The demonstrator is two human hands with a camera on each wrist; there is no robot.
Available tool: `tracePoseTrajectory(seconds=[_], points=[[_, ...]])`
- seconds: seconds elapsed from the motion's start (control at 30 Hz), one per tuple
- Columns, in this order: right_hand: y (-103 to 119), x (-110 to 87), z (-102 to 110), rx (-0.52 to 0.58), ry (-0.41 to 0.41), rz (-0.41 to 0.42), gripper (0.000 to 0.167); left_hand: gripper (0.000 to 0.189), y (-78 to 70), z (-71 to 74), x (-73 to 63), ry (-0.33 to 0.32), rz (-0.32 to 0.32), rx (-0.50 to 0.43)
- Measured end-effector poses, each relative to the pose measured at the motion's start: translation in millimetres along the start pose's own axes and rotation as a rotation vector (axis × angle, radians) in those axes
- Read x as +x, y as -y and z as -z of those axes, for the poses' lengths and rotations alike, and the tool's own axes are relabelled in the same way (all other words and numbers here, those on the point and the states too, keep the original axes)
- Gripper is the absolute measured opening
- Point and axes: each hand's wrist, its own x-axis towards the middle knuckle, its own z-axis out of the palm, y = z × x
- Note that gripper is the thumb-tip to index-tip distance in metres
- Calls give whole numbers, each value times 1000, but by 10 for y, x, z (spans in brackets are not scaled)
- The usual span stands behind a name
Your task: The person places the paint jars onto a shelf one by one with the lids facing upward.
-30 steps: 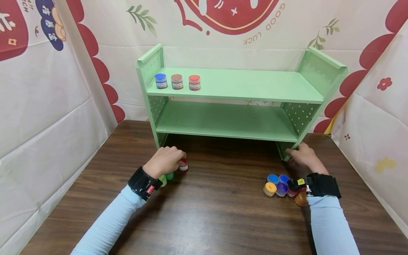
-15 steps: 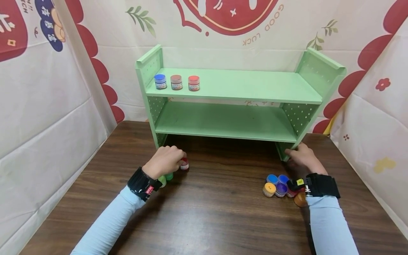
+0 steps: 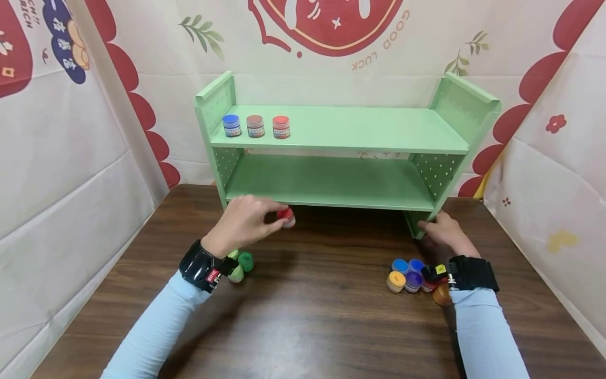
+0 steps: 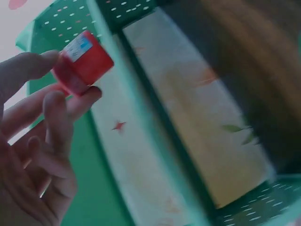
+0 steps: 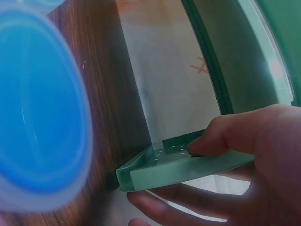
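Red jar [image 3: 286, 217] near shelf [image 3: 360, 126] holding three jars [image 3: 255, 127]

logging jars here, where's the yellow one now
In the head view, the yellow jar is on the table, right of centre, beside the purple jar, in front of the light blue jar.

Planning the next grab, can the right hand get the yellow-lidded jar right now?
Probably yes, if it lets go: the right hand grips the shelf's right side panel, but the yellow-lidded jar stands nearby with nothing over it.
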Motion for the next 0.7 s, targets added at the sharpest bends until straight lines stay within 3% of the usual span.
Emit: tracePoseTrajectory(seconds=[0.2, 0.37, 0.47, 0.7], points=[[5, 13, -18, 0, -1, -4, 40, 28, -60, 417, 337, -178, -90, -66], [23, -1, -2, -25, -7, -8, 39, 27, -129, 760, 675, -250, -127, -102], [18, -4, 4, -28, -13, -4, 38, 26, -154, 897, 903, -221, -129, -70], [-3, -6, -12, 0, -12, -9, 38, 27, -110, 988, 1296, -36, -47, 8]])
